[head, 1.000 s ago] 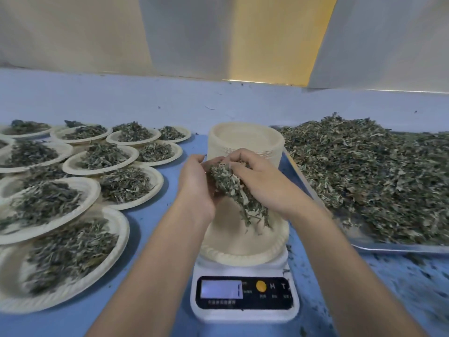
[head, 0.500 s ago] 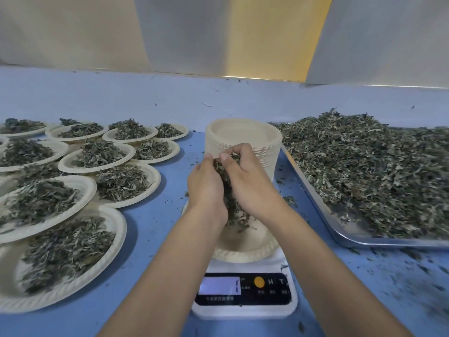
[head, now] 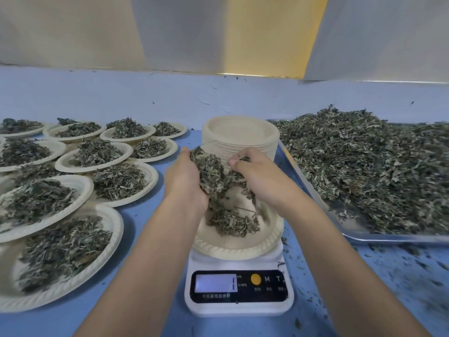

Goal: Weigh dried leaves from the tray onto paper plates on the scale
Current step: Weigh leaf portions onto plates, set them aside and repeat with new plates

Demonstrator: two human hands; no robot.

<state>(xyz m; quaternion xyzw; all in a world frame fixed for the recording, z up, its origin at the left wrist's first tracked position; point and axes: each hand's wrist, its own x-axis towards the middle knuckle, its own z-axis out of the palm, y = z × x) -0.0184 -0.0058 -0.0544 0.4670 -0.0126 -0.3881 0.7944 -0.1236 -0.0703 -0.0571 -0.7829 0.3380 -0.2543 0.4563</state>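
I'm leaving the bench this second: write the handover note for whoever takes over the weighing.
Left hand and right hand: both hold one clump of dried leaves above the paper plate on the scale.
Some leaves already lie on that plate; reading unclear.
Tray of leaves at right, stack of empty plates behind the scale, filled plates at left.
To do: finish this portion, set it aside, repeat.

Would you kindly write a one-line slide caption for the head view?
Left hand and right hand hold dried leaves over the paper plate on the scale.
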